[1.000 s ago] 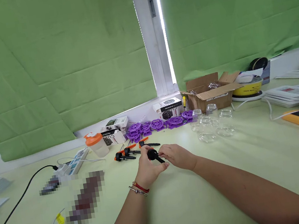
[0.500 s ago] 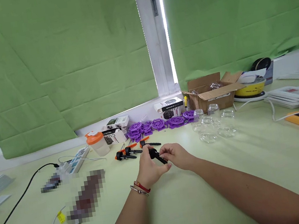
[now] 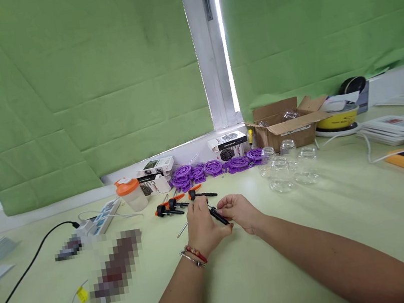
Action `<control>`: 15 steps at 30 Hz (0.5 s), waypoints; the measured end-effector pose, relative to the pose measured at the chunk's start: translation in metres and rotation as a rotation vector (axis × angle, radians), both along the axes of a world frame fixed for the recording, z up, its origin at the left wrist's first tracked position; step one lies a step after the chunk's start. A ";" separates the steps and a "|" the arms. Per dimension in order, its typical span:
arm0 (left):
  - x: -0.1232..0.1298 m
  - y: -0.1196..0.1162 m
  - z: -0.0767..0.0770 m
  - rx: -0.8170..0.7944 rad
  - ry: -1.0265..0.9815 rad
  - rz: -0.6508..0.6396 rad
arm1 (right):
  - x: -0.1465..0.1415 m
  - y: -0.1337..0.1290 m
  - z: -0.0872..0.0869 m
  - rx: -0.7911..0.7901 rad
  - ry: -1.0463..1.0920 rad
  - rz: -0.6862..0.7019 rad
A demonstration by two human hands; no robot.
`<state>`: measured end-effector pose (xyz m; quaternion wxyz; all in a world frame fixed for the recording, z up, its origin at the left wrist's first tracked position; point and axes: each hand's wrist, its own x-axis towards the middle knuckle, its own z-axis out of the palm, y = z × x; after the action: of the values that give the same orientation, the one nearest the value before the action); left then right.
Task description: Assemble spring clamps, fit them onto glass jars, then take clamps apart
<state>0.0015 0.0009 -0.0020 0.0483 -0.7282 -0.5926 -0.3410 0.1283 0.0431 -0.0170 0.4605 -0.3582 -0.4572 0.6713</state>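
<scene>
both hands meet over the middle of the desk point(image 3: 253, 290), busy with one small black piece point(image 3: 220, 216). left hand point(image 3: 202, 226) is curled round it, fingers over the top and thumb along the near end. right hand point(image 3: 240, 211) comes in from the other side, thumb and forefinger narrowed to a pinch on it; whether some tiny part sits between those fingertips is too small to tell. a thin rod point(image 3: 182, 230) pokes out past the left hand, toward the desk's left edge, its other end hidden.

further off, toward the far edge, lie several black-and-orange assemblies point(image 3: 173, 205). purple wheel-like parts point(image 3: 212, 168) line that far edge, and clear vessels point(image 3: 280, 174) stand to their right.

judging by the pinch, the step in hand is fine fitting or adjusting. the next move seems to call for a firm left hold and small, careful fingertip work from the right.
</scene>
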 end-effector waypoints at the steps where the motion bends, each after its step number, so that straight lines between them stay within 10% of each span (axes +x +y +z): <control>1: 0.001 0.000 -0.001 0.012 0.023 0.009 | 0.000 0.000 -0.001 -0.013 0.008 -0.003; 15: 0.005 0.002 -0.005 0.036 0.148 0.079 | -0.006 -0.002 -0.006 -0.099 0.030 -0.065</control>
<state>0.0063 0.0031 -0.0069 0.1184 -0.7264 -0.6094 -0.2948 0.1224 0.0413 -0.0227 0.4705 -0.3852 -0.4047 0.6830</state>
